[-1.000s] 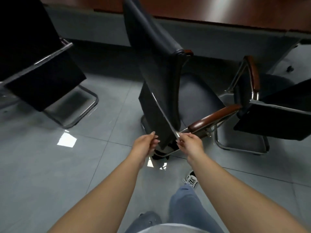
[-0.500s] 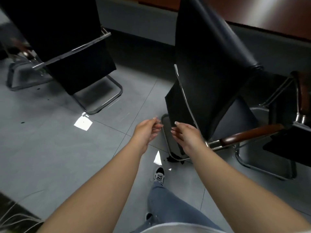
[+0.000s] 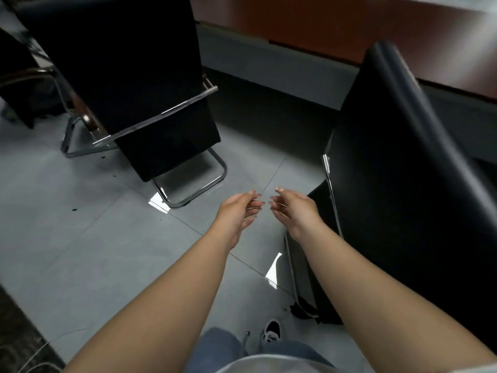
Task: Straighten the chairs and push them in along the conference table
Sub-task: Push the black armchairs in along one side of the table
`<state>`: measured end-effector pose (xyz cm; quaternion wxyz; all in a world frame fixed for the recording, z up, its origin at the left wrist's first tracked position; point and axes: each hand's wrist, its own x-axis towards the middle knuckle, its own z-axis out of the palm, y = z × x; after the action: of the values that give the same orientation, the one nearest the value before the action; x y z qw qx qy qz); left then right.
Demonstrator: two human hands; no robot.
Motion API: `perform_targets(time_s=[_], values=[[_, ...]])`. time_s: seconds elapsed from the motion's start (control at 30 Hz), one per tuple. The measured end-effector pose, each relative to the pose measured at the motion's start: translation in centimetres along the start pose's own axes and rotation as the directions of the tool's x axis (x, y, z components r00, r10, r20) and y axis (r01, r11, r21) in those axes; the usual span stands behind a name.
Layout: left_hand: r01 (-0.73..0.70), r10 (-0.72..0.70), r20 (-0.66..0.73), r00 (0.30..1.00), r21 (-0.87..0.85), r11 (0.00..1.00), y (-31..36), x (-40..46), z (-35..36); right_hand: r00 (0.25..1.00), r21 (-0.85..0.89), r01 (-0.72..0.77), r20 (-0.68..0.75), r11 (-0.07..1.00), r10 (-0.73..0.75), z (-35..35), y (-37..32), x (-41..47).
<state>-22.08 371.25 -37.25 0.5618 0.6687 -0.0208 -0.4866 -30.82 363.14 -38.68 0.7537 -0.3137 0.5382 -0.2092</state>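
Note:
A black chair [image 3: 403, 170] with a chrome frame stands at the right, its back towards me, facing the brown conference table [image 3: 336, 25]. A second black chair [image 3: 139, 76] on a chrome sled base stands at the upper left, turned at an angle to the table. My left hand [image 3: 238, 208] and my right hand [image 3: 291, 208] hover side by side over the floor between the two chairs. Both hold nothing, fingers loosely curled and apart. My right hand is just left of the right chair's chrome edge and does not touch it.
Grey tiled floor [image 3: 80, 238] spreads between the chairs. Part of a third chair with a brown armrest [image 3: 24, 76] shows at the far left. A dark mat and a thin cable [image 3: 32, 348] lie at the bottom left. My jeans and shoe [image 3: 271, 332] are below.
My hands have let go of the right chair's back and moved left, away from it. My view has swung left, so the left chair is now nearer the centre.

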Motion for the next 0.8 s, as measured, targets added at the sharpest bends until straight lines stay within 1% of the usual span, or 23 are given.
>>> perform_targets(time_s=[0.17, 0.3, 0.43, 0.53, 0.63, 0.73, 0.8], values=[[-0.029, 0.029, 0.006, 1.0, 0.004, 1.0, 4.1, 4.6, 0.1, 1.0, 0.018, 0.017, 0.014, 1.0, -0.018, 3.3, -3.4, 3.6], [-0.045, 0.043, 0.053, 0.998, 0.047, 0.998, 7.5, 9.3, 0.6, 0.999, 0.055, 0.037, -0.006, 0.998, -0.037, 5.8, -5.9, 7.2], [-0.047, 0.033, 0.13, 0.991, 0.107, 0.993, 11.9, 15.3, 1.0, 0.994, 0.081, 0.072, -0.083, 0.994, -0.065, 9.1, -9.3, 11.6], [-0.049, 0.019, 0.188, 0.982, 0.157, 0.986, 16.5, 19.5, 0.8, 0.984, 0.103, 0.112, -0.153, 0.988, -0.095, 11.8, -12.4, 14.5], [-0.088, 0.039, 0.236, 0.971, 0.201, 0.976, 21.2, 23.3, 0.8, 0.973, 0.087, 0.114, -0.213, 0.99, -0.093, 14.3, -15.2, 17.0], [-0.121, 0.055, 0.277, 0.959, 0.227, 0.966, 25.2, 27.1, 1.9, 0.971, 0.138, 0.124, -0.222, 0.983, -0.092, 16.1, -17.5, 19.5], [-0.114, 0.031, 0.304, 0.952, 0.261, 0.959, 26.6, 29.3, 3.3, 0.966, 0.152, 0.115, -0.248, 0.982, -0.074, 16.5, -18.7, 21.1]])
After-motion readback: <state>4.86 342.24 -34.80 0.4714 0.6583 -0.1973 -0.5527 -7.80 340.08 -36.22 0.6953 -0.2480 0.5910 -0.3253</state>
